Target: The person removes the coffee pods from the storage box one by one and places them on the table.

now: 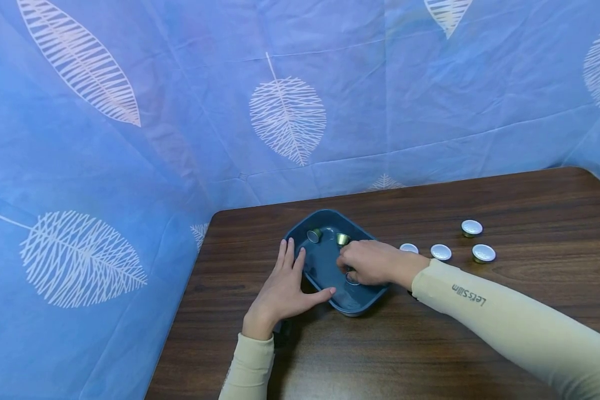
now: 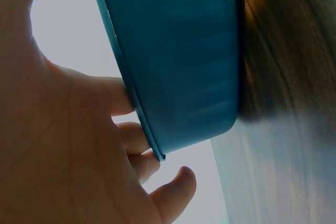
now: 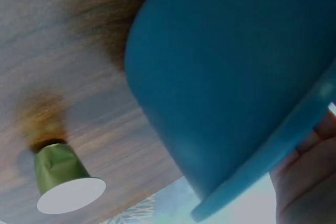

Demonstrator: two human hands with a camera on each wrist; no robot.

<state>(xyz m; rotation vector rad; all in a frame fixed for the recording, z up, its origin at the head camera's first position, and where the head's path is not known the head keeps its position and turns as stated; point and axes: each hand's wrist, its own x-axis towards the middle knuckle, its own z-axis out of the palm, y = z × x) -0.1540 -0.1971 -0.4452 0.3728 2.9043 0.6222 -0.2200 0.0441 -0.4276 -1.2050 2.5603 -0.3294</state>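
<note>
We are resting our spread, empty left hand [image 1: 286,284] against the blue tub [image 1: 322,268] at its eight o'clock, apparently to steady it, while our curled right hand [image 1: 372,262] is sitting by a capsule [image 1: 352,278] inside at four o'clock, its grip unclear.

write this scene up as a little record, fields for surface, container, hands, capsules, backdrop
surface: dark brown wood-grain table
container: blue rounded-rectangular plastic basin
left hand: fingers spread, touching the basin's left rim
right hand: reaching over the basin's right side, fingers at a partly hidden small round capsule; grip unclear
other capsules inside: two, green-gold, metallic
capsules outside: four, white-lidded, lids up, right of the basin
backdrop: blue cloth, white leaf prints
</note>
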